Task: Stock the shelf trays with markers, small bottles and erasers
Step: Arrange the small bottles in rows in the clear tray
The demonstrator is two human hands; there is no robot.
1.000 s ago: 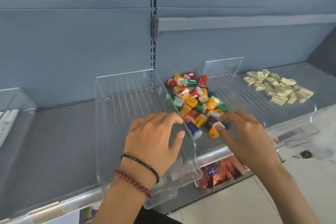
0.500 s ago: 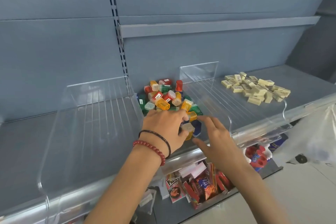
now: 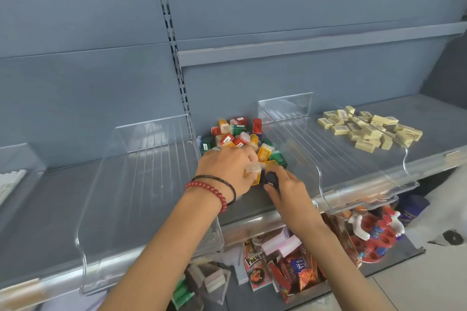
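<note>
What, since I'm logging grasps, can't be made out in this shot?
Head view only:
- Left hand: its own back hides whether it grips small bottles.
- Right hand: blur hides whether it pinches the blue bottle.
- Markers: cut off by the left edge.
- Erasers: labels too small.

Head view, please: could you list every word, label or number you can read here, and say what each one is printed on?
"PRETZ": on the snack box near the bottom of the view; the last letters are less sharp.
Blue snack packet: white characters, too blurred to read.
Small bottles: stickers too small to read.
Erasers: dark print, too blurred to read.
</note>
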